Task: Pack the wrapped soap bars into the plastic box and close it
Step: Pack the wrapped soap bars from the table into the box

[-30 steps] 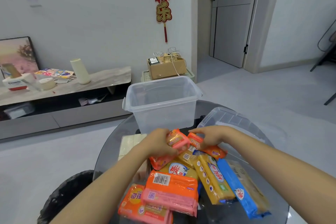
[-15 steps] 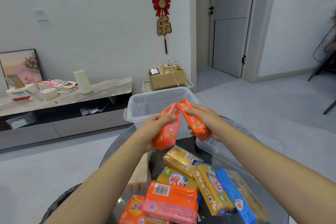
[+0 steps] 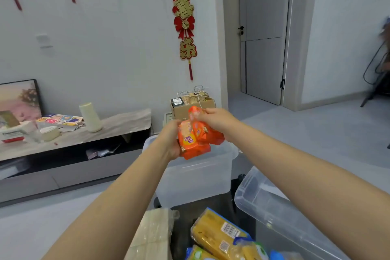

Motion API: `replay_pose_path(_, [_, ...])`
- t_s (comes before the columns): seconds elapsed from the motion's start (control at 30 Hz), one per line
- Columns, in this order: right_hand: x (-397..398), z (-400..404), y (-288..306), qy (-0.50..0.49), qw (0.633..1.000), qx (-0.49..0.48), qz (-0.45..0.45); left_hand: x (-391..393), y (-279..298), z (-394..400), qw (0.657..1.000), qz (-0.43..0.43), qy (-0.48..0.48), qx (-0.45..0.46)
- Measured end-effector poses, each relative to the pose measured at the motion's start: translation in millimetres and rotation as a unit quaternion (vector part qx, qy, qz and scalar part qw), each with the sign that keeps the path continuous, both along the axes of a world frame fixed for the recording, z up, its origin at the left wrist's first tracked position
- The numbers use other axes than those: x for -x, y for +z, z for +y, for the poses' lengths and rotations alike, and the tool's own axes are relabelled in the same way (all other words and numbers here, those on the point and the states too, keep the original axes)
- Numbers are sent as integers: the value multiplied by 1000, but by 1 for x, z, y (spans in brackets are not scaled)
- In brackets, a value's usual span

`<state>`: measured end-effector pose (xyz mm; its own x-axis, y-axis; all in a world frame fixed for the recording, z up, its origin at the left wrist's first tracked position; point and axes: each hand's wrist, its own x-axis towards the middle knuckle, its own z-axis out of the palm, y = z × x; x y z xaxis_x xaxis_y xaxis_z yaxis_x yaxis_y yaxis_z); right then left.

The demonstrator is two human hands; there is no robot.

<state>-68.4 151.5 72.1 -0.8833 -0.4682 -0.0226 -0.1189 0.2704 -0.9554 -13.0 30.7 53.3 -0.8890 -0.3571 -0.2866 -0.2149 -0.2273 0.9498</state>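
Left hand grips one orange soap bar; right hand pinches another, both over the open box. Slick wrappers could slip from such loose grips, dropping a bar outside the rim.

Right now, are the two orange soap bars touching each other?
Touching. The head view shows the left hand's orange soap bar pressed against the right hand's orange soap bar, overlapping with no gap, above the plastic box.
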Motion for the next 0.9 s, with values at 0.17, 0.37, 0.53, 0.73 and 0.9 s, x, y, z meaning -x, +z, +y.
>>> replay_pose_path(0.17, [26, -17, -5, -14, 994, -103, -20, 24, -13, -10, 996, -36, -77, 14])
replay_pose_path(0.37, [47, -23, -24, 29, 979, -150, -134, 54, -35, -11, 986, -126, -100, 34])
replay_pose_path(0.53, [64, -27, -61, 53, 961, -202, -182, 74, -62, -2, 976, -164, -134, 53])
replay_pose_path(0.73, [74, -34, -78, 39, 962, -201, -179, 81, -74, -5, 931, -228, -213, 191])
replay_pose_path(0.9, [80, -33, -77, 23, 966, -183, -181, 82, -73, -7, 905, -280, -221, 233])
